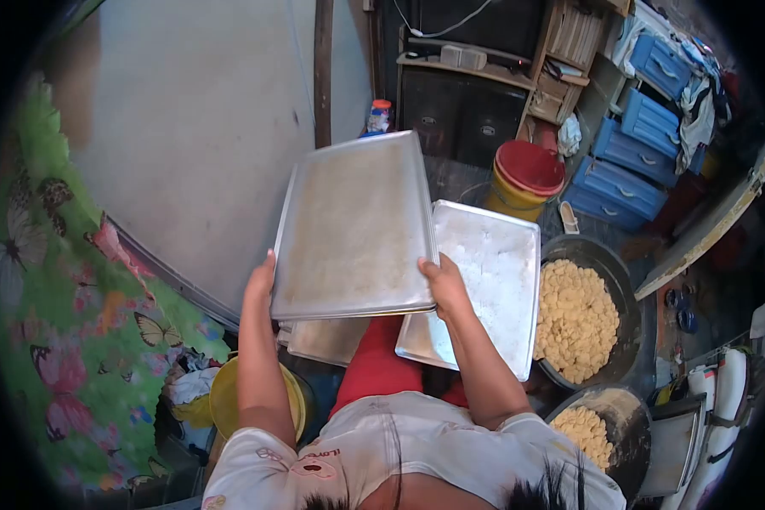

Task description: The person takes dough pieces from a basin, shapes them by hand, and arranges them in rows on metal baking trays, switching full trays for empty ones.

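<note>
Green butterfly-print cloth (68, 340) is leftmost; next, the left hand (262, 276) pinches one edge of a raised metal baking tray (353, 225), the right hand's (444, 282) grip its opposite edge; rightward come a second tray (491, 263) and a dark tub (631, 336) holding lumpy dough (576, 319).

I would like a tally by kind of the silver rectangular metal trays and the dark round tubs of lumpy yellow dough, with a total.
Silver rectangular metal trays: at least 3; stacking may hide more
Dark round tubs of lumpy yellow dough: 2
Total: at least 5
</note>
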`<state>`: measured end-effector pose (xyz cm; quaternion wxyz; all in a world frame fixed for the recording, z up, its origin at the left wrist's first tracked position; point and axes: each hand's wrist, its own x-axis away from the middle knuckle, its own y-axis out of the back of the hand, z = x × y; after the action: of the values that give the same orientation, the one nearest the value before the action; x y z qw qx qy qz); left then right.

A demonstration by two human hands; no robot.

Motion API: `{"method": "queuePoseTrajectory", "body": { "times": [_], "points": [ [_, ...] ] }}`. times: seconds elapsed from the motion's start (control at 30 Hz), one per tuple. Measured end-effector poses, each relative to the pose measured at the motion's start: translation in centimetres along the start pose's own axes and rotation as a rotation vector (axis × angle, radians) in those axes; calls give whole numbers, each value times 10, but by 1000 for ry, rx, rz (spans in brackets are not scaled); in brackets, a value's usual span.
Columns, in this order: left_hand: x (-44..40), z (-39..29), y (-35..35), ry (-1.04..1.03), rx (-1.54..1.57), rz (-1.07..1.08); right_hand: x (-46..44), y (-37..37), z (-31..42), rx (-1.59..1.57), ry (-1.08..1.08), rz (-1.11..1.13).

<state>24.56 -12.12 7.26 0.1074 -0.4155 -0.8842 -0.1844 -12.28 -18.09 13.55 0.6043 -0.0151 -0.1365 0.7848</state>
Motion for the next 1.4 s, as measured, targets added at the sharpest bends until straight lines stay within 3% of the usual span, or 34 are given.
{"method": "queuePoseTrajectory", "body": {
  "times": [0.07,0.23,0.3,0.37,0.43,0.5,0.57,0.63,0.7,0.77,0.83,0.9,0.97,1.07,1.1,1.13,1.17,1.23,1.27,1.3,1.37,1.4],
  "points": [
    [1,-39,-13,-103,24,25,1,18,15,2,111,-47],
    [95,-166,-73,-469,187,159,32,69,71,-79,371,-177],
    [129,-208,-89,-568,132,188,37,99,76,-112,574,-186],
    [138,-237,-111,-797,73,170,56,112,88,-135,699,-261],
    [189,-277,-119,-1031,-189,47,65,131,89,-148,766,-255],
    [232,-306,-130,-1216,-243,41,77,142,93,-236,975,-315],
    [269,-332,-144,-1386,-291,8,93,148,102,-240,1033,-365],
    [303,-358,-162,-1522,-326,123,112,145,115,-299,1212,-500],
    [318,-383,-188,-2165,-361,-178,130,153,116,-268,1232,-543],
    [347,-400,-199,-2317,-177,-119,142,156,120,-322,1333,-612],
    [377,-424,-225,-2363,-377,-247,152,154,124,-383,1365,-626],
    [419,-438,-228,-2141,-369,223,156,157,126,-438,1478,-799],
    [459,-466,-261,-2272,-385,234,165,152,130,-477,1510,-738],
    [497,-461,-278,-2423,-355,313,177,144,134,-503,1666,-870],
    [513,-455,-282,-2470,-355,410,182,146,133,-449,1684,-1095],
    [514,-425,-267,-2563,-362,613,188,150,130,-387,1691,-1328],
    [528,-411,-269,-2611,-356,757,194,157,127,-385,1698,-1332],
    [528,-351,-244,-2687,-371,1255,206,169,120,-62,1782,-1503],
    [533,-327,-238,-2683,-367,1447,214,152,132,-329,1779,-1403],
    [533,-308,-235,-2670,-372,1598,214,132,149,-323,1778,-1409],
    [531,-285,-233,-2646,-372,1739,205,102,176,-244,1799,-1844],
    [530,-278,-234,-2638,-355,1764,205,100,175,-240,1797,-1842]
  ]
}}
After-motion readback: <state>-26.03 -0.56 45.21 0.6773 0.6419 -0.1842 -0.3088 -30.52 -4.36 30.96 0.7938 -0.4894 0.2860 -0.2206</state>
